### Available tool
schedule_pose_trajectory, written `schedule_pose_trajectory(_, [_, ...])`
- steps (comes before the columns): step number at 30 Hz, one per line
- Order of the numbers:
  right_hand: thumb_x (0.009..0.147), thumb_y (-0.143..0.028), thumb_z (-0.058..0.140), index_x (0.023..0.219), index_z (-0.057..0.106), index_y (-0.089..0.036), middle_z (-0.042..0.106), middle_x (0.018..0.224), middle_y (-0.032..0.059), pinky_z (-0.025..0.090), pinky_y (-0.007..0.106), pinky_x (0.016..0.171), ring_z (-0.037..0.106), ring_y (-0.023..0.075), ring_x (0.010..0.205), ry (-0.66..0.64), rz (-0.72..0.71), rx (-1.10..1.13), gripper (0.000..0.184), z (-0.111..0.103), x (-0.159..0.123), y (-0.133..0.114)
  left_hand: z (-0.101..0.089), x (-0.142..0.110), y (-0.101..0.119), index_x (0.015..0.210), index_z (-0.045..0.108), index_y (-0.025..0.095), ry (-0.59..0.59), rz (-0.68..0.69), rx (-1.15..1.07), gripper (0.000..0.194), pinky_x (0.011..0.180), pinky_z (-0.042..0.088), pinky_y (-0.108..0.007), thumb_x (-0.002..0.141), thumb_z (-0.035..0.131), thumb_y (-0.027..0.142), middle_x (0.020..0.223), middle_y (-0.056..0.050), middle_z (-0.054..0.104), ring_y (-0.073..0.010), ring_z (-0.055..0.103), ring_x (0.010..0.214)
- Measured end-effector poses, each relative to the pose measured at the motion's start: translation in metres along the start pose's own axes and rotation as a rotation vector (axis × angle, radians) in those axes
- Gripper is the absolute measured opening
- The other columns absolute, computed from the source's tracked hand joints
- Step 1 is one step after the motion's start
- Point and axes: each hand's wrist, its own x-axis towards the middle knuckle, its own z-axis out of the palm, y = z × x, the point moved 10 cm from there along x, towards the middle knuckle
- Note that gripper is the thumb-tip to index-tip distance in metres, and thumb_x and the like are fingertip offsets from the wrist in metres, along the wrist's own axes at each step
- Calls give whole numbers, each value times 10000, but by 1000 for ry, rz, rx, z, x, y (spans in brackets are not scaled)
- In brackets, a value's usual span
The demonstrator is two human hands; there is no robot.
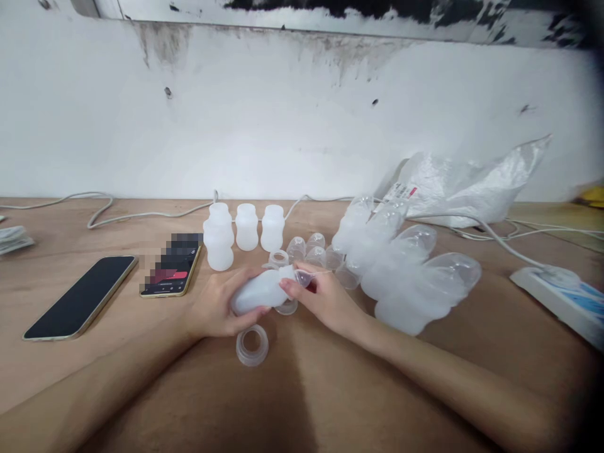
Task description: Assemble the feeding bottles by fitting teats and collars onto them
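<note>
Where the brown wooden tabletop (425,390) meets a stained white wall (283,113), pale cables (108,214) trail along the back edge of the surface. A translucent white bottle (262,290) lies on its side near the middle of the table, its long axis running low-left to high-right, with the neck end pointing right and slightly away from the viewer. The left hand (214,308) is wrapped around the bottle's base and body. The right hand (325,299) meets it at the neck, fingertips pinched on a small clear part (302,277) at the mouth (whether that part is seated on the bottle cannot be told). A clear ring (252,345) lies flat on the table just in front of the hands, apart from them.

Behind the hands stand three upright white bottles (247,226), one of them carrying a second stacked on top. A cluster of small clear caps (311,248) sits just beyond the right hand. To the right lie bagged bottles (406,270), with a crumpled plastic bag (472,182) against the wall behind them. Two phones (82,296) lie face up at the left. A white power strip (561,296) rests at the far right.
</note>
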Motion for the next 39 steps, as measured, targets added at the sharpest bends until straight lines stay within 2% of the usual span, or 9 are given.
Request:
schedule_pose_trajectory(5, [791, -540, 473, 716, 526, -173, 430, 577, -26, 305, 247, 495, 378, 100, 517, 19, 2, -127, 378, -4, 0, 1, -4, 5, -14, 1080, 521, 159, -6, -161, -118, 368, 688, 481, -249, 755, 575, 323, 964, -50, 658, -170, 622, 794])
schedule_pose_trajectory(7, [778, -490, 526, 889, 531, -179, 445, 639, -21, 337, 247, 508, 395, 105, 541, 26, -62, -74, 330, -7, 0, -5, -4, 8, -25, 1046, 552, 157, -19, -266, -238, 339, 666, 481, -241, 763, 559, 342, 926, -32, 662, -172, 616, 780])
schedule_pose_trajectory(9, [778, -424, 553, 1118, 453, -200, 472, 734, -5, 369, 250, 528, 414, 109, 573, 19, -114, 9, 419, -8, -1, -11, -2, 9, -31, 1013, 576, 147, -39, -322, -368, 343, 663, 479, -248, 745, 571, 361, 897, -30, 661, -182, 608, 773])
schedule_pose_trajectory(11, [776, -378, 565, 1206, 406, -214, 482, 767, 4, 375, 253, 527, 419, 111, 581, 9, -132, 60, 487, -8, -2, -15, 2, 9, -34, 989, 587, 141, -71, -354, -486, 349, 643, 476, -253, 726, 585, 370, 868, -34, 656, -184, 598, 745])
schedule_pose_trajectory(16, [748, -361, 586, 1101, 496, -224, 508, 769, 11, 365, 246, 512, 432, 117, 596, 11, -160, 144, 389, -8, -5, -19, 19, 6, -25, 973, 578, 147, -233, -389, -728, 325, 549, 456, -231, 757, 542, 386, 765, -22, 634, -151, 571, 635])
schedule_pose_trajectory(19, [738, -393, 592, 1000, 492, -212, 483, 715, -5, 349, 229, 489, 423, 106, 572, 23, -145, 182, 333, -8, -5, -16, 15, 8, -17, 970, 574, 145, -237, -332, -575, 314, 581, 461, -235, 774, 528, 387, 795, -23, 624, -150, 565, 666])
schedule_pose_trajectory(29, [794, -439, 533, 850, 429, -198, 348, 551, -74, 245, 210, 425, 309, 70, 466, 144, -44, 260, 268, -9, -11, -11, -8, 4, 21, 1174, 395, 152, 106, 89, 257, 427, 666, 486, -267, 809, 542, 316, 956, -98, 618, -193, 604, 806])
schedule_pose_trajectory(34, [799, -463, 517, 810, 406, -209, 325, 501, -93, 226, 213, 416, 263, 66, 428, 179, -18, 295, 276, -9, -13, -11, -13, 1, 34, 1216, 381, 162, 234, 144, 432, 436, 672, 498, -285, 824, 525, 288, 962, -108, 625, -211, 608, 838])
schedule_pose_trajectory(39, [806, -478, 493, 801, 385, -215, 319, 491, -97, 231, 213, 416, 271, 69, 423, 191, -5, 254, 285, -8, -14, -10, -14, 1, 41, 1222, 383, 152, 259, 181, 500, 445, 709, 500, -314, 814, 535, 247, 1003, -124, 627, -229, 599, 873])
